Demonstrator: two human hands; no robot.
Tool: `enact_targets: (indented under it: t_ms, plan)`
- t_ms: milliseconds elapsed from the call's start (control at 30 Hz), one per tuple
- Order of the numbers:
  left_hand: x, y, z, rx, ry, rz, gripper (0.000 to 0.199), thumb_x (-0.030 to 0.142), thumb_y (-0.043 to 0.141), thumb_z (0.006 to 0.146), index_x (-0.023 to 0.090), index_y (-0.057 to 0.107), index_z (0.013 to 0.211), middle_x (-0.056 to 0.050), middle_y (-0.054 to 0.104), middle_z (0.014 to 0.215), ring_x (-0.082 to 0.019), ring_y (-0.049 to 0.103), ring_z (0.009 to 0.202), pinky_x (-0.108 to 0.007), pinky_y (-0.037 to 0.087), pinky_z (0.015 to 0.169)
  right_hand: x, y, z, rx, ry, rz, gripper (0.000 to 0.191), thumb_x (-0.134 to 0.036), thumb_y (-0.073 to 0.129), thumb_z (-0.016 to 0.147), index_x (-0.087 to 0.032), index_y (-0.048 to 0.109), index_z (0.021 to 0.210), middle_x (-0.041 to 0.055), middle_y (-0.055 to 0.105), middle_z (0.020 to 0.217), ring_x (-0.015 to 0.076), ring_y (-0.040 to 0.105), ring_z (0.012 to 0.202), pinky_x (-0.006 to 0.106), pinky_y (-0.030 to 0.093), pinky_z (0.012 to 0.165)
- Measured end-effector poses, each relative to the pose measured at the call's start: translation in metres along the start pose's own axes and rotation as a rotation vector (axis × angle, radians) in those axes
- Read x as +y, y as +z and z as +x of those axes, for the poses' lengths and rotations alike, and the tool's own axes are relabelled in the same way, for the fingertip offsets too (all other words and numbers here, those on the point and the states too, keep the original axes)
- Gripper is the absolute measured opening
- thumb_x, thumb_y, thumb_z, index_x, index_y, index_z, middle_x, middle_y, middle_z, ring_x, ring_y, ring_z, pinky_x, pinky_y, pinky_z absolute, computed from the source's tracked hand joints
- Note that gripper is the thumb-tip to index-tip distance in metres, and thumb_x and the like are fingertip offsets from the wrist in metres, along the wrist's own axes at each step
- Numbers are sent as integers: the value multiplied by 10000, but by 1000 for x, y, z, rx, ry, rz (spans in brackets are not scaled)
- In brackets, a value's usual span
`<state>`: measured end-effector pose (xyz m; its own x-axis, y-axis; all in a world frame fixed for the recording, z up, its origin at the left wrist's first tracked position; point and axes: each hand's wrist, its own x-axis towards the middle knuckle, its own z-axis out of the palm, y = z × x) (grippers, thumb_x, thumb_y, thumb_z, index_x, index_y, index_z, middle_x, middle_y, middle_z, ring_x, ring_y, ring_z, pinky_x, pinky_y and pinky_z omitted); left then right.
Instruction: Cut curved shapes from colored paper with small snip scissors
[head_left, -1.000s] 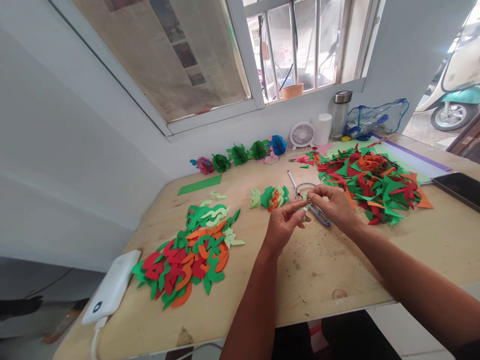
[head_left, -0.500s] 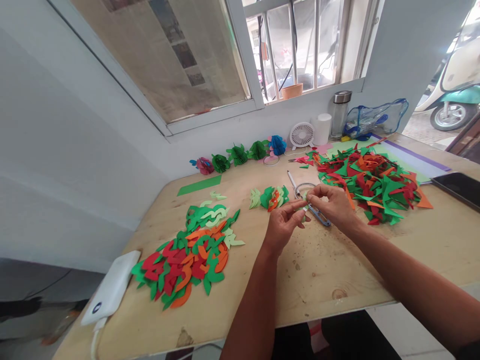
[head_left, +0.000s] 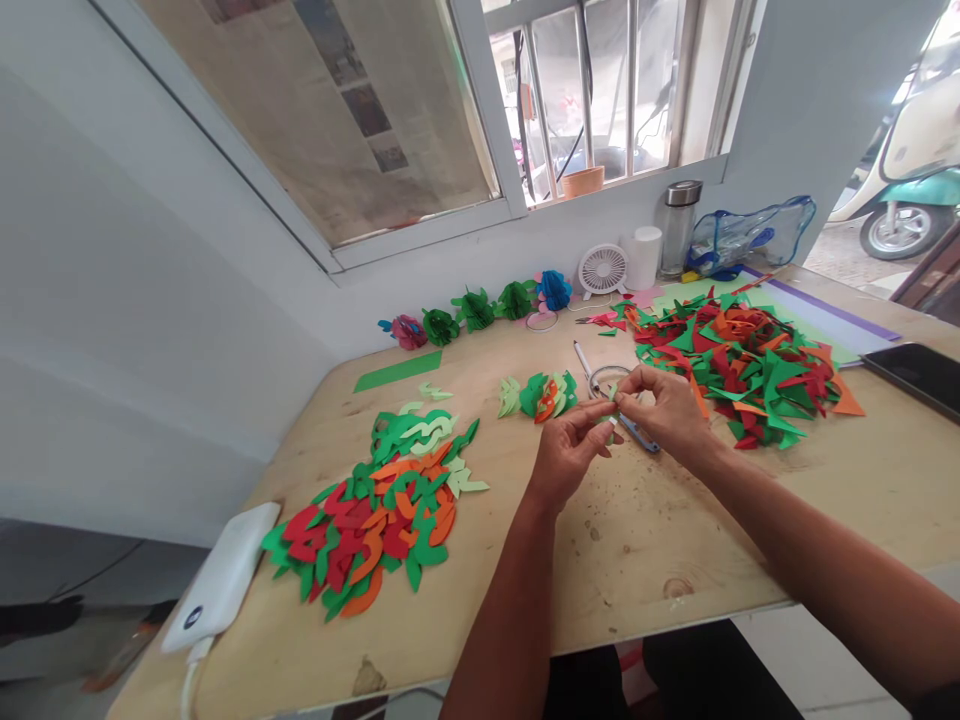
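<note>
Between my two hands is a small pale-green paper piece [head_left: 613, 392], mostly covered by fingers. My left hand [head_left: 570, 450] pinches it from below, with a small white bit showing at the thumb tip. From the right, my right hand [head_left: 660, 405] grips its upper part with thumb and fingertips. Just beyond my hands lie a white pen [head_left: 581, 355], a roll of tape or ring [head_left: 609, 374] and a blue-grey cutter [head_left: 643, 436], partly hidden. Left of them sit a small green and orange paper cluster [head_left: 547, 396] and pale-green cutouts [head_left: 509, 397].
A heap of curved cutouts [head_left: 367, 520] lies left; a pile of paper scraps [head_left: 742, 360] lies right. Folded paper turtles [head_left: 477, 309] line the wall beside a small fan [head_left: 603, 270] and glass bottle [head_left: 679, 230]. A power bank [head_left: 225, 575] and phone [head_left: 919, 375] sit at opposite edges.
My right fingertips have shifted slightly, and a little more of the pale-green paper shows above them. Both hands stay in nearly the same place.
</note>
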<state>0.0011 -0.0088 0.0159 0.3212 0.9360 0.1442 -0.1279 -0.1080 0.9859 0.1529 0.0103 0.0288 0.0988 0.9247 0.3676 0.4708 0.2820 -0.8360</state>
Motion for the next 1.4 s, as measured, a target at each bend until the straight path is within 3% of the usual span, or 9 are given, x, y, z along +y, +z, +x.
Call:
enact_targets:
  t_ms: [667,767,900,1133,1300,1400]
  plan:
    - [2,0,-1,-13,19,-14,292,343,649,763,188,709,1004,-120,614,1184,-134,652,695,-255,513,574,-3,-1,-3,10,-5,17,87,-220,538,660,-201,507,582,-19,572,597,127,498,590,252,385,576]
    - [4,0,-1,10,7,-26,295,357,661,749,168,701,971,-111,660,1069,-146,655,691,-254,510,571,-3,0,-3,23,-49,-5,103,-222,541,673,-200,506,578,-11,588,612,134,513,620,251,393,593]
    - [5,0,-1,43,-17,-32,299,363,658,751,146,681,956,-64,682,749,-163,653,687,-263,513,598,-3,0,-3,22,-54,14,112,-231,545,680,-203,505,579,-10,597,613,138,523,625,254,400,601]
    - [-4,-4,4,132,30,-66,290,384,670,722,161,653,907,-73,687,874,-168,652,728,-247,494,547,-6,-1,-1,17,-22,62,147,-288,563,687,-204,535,570,-10,606,591,136,519,598,265,399,605]
    - [0,-1,3,278,87,-80,349,309,683,720,177,575,1024,-87,709,909,-183,657,822,-238,486,578,-3,1,-2,-50,-8,72,133,-272,565,708,-198,566,598,-10,612,604,134,531,600,257,406,595]
    - [1,2,3,370,110,-35,405,261,679,723,188,536,1095,-67,706,885,-155,650,770,-223,465,583,-2,2,-4,-79,-8,59,131,-273,576,712,-196,582,606,-5,618,617,136,539,610,252,410,587]
